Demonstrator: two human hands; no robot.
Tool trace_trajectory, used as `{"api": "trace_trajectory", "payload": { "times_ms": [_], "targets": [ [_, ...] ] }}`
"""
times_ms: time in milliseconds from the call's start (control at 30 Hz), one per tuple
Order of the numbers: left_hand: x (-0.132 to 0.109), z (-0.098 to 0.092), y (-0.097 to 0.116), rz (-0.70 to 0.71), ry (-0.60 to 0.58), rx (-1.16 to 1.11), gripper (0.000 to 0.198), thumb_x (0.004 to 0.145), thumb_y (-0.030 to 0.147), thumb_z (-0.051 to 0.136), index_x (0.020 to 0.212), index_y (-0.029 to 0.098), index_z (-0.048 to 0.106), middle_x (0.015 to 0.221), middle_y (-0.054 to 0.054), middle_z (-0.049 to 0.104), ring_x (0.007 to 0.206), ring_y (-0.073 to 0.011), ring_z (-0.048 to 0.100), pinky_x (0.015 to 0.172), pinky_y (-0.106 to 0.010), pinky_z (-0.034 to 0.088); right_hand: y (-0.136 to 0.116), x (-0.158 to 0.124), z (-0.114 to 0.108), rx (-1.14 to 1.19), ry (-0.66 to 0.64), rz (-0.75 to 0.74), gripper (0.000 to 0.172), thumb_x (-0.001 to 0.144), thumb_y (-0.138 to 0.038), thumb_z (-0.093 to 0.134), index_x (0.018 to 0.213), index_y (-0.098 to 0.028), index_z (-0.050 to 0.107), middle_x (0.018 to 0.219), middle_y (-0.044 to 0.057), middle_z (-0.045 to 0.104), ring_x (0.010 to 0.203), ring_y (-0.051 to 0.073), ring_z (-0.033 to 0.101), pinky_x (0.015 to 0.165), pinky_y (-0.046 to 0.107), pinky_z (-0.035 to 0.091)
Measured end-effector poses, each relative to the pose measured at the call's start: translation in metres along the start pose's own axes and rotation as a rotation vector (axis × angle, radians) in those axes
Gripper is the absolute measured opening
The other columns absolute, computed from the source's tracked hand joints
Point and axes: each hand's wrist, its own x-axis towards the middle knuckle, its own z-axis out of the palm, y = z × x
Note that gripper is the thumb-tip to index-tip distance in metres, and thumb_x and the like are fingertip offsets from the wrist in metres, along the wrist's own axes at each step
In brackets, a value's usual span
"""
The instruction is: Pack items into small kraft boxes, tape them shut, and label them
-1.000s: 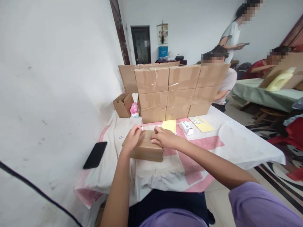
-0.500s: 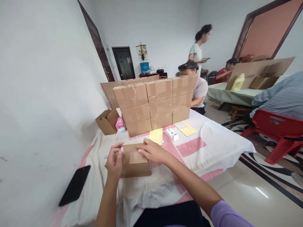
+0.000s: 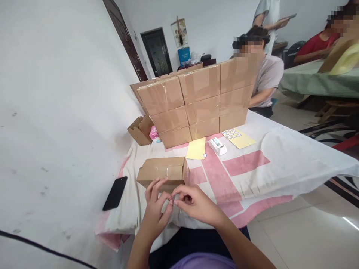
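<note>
My left hand [image 3: 156,210] and my right hand [image 3: 199,204] meet fingertip to fingertip just in front of a closed cardboard box [image 3: 159,169]. Both pinch at the same spot; whatever lies between the fingers is too small to make out. The box stands on the pink and white tablecloth [image 3: 218,186], a strip of tape across its top. Behind its right end lies a yellow sheet [image 3: 196,148] with one small label at its corner. To the right are a small white device [image 3: 218,146] and another yellow sheet [image 3: 243,140] bearing several small labels.
A wall of taped cardboard boxes [image 3: 202,101] crosses the table's back. Left of it stand an open carton [image 3: 140,130] and a pink packet [image 3: 155,134]. A black phone [image 3: 115,193] lies by the left wall. A person [image 3: 270,74] sits behind the boxes.
Both hands have come off the box and drawn back toward me, their fingertips now together. The small white piece seen in my left fingers is no longer distinguishable. The view has shifted.
</note>
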Motion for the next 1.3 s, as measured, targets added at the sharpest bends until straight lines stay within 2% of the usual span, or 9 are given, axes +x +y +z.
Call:
{"api": "trace_trajectory", "payload": {
  "times_ms": [133, 233, 367, 533, 700, 833, 1000, 1100, 1300],
  "targets": [
    [-0.001, 0.005, 0.007, 0.030, 0.017, 0.066, 0.014, 0.092, 0.010, 0.052, 0.095, 0.022, 0.059, 0.145, -0.011, 0.048, 0.140, -0.0301, 0.034, 0.110, -0.054, 0.037, 0.003, 0.000, 0.000, 0.068, 0.060, 0.016, 0.006, 0.087, -0.023, 0.067, 0.088, -0.019, 0.070, 0.076, -0.002, 0.066, 0.060, 0.009, 0.048, 0.056, 0.022, 0.034],
    [0.003, 0.015, 0.011, 0.046, 0.036, 0.071, 0.015, 0.091, 0.008, 0.052, 0.094, 0.022, 0.059, 0.140, -0.012, 0.051, 0.136, -0.0294, 0.038, 0.108, -0.051, 0.040, 0.014, 0.003, 0.000, 0.222, 0.114, 0.086, 0.016, 0.090, -0.028, 0.063, 0.079, -0.017, 0.065, 0.068, -0.002, 0.064, 0.057, 0.009, 0.049, 0.054, 0.021, 0.035],
    [0.007, 0.038, 0.015, 0.086, 0.061, 0.096, 0.013, 0.089, 0.008, 0.056, 0.090, 0.021, 0.060, 0.136, -0.012, 0.054, 0.131, -0.0298, 0.043, 0.107, -0.050, 0.041, 0.035, 0.008, -0.003, 0.413, 0.120, 0.203, 0.010, 0.088, -0.027, 0.064, 0.088, -0.017, 0.065, 0.071, 0.000, 0.067, 0.061, 0.013, 0.059, 0.058, 0.022, 0.042],
    [0.004, 0.063, 0.014, 0.189, 0.165, 0.202, 0.010, 0.085, 0.013, 0.065, 0.092, 0.020, 0.063, 0.125, -0.012, 0.059, 0.122, -0.0295, 0.048, 0.104, -0.048, 0.043, 0.060, 0.003, -0.012, 0.448, 0.071, 0.293, 0.015, 0.081, -0.017, 0.063, 0.095, -0.017, 0.069, 0.074, 0.000, 0.067, 0.065, 0.013, 0.061, 0.061, 0.023, 0.045],
    [0.001, 0.067, 0.011, 0.197, 0.129, 0.213, 0.011, 0.084, 0.016, 0.069, 0.092, 0.022, 0.066, 0.121, -0.011, 0.058, 0.120, -0.0282, 0.047, 0.103, -0.047, 0.042, 0.072, -0.005, -0.025, 0.333, -0.003, 0.285, 0.017, 0.079, -0.011, 0.060, 0.092, -0.017, 0.071, 0.079, 0.002, 0.072, 0.068, 0.014, 0.064, 0.060, 0.022, 0.044],
    [0.000, 0.065, 0.010, 0.156, 0.150, 0.231, 0.008, 0.086, 0.016, 0.066, 0.092, 0.021, 0.066, 0.122, -0.013, 0.059, 0.120, -0.0288, 0.047, 0.102, -0.047, 0.043, 0.075, 0.001, -0.036, 0.368, 0.070, 0.300, 0.010, 0.085, -0.020, 0.063, 0.087, -0.018, 0.072, 0.083, 0.004, 0.075, 0.075, 0.016, 0.067, 0.064, 0.024, 0.046],
    [-0.002, 0.061, 0.002, 0.151, 0.248, 0.309, 0.012, 0.083, 0.015, 0.070, 0.092, 0.022, 0.066, 0.115, -0.011, 0.060, 0.117, -0.0274, 0.049, 0.098, -0.043, 0.044, 0.090, 0.021, -0.033, 0.503, 0.290, 0.340, 0.017, 0.089, -0.033, 0.061, 0.085, -0.017, 0.066, 0.081, 0.005, 0.075, 0.047, 0.008, 0.047, 0.045, 0.022, 0.033],
    [-0.001, 0.060, -0.007, 0.091, 0.350, 0.325, 0.019, 0.081, 0.015, 0.072, 0.097, 0.022, 0.064, 0.118, -0.010, 0.057, 0.119, -0.0266, 0.048, 0.100, -0.044, 0.044, 0.099, 0.032, -0.028, 0.613, 0.348, 0.371, 0.021, 0.089, -0.039, 0.062, 0.082, -0.019, 0.057, 0.072, 0.002, 0.072, 0.040, 0.006, 0.035, 0.041, 0.022, 0.025],
    [0.004, 0.079, -0.012, -0.102, 0.479, 0.266, 0.023, 0.085, 0.018, 0.064, 0.107, 0.021, 0.057, 0.124, -0.013, 0.052, 0.120, -0.0272, 0.049, 0.104, -0.052, 0.042, 0.097, 0.041, -0.027, 0.759, 0.315, 0.318, 0.026, 0.092, -0.044, 0.058, 0.084, -0.023, 0.045, 0.050, -0.009, 0.047, 0.046, 0.009, 0.039, 0.050, 0.022, 0.028]
  ]
}}
